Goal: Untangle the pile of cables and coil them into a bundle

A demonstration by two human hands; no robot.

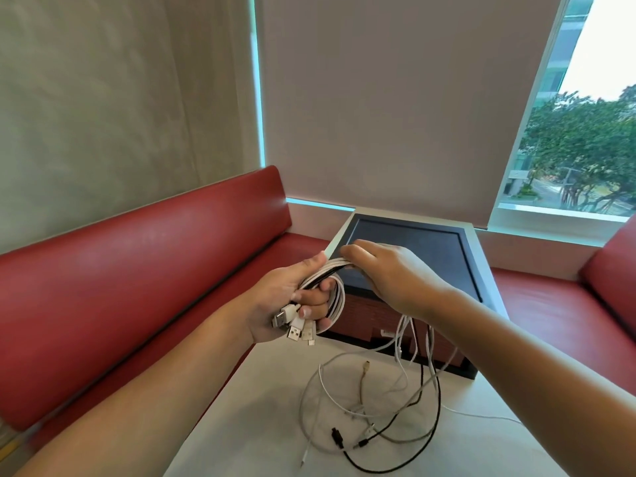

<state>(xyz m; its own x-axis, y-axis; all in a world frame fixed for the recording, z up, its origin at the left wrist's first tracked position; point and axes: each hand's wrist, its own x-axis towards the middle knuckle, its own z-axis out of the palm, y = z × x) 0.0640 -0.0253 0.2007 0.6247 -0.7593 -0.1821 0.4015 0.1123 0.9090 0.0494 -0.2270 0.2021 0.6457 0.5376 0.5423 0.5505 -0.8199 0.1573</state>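
Note:
My left hand (296,301) grips a coil of white and black cables (335,297) above the table, with several USB plugs (292,327) sticking out below its fingers. My right hand (382,273) pinches the cable strands at the top of the coil, just right of the left hand. From under the right hand the strands hang down to the table. There the loose cable ends (371,411), white and black, lie in tangled loops with small plugs on them.
The white table (241,425) carries a box with brick-patterned sides and a dark top (413,249) right behind my hands. A red padded bench (137,270) runs along the left and back. Blinds and a window fill the far wall.

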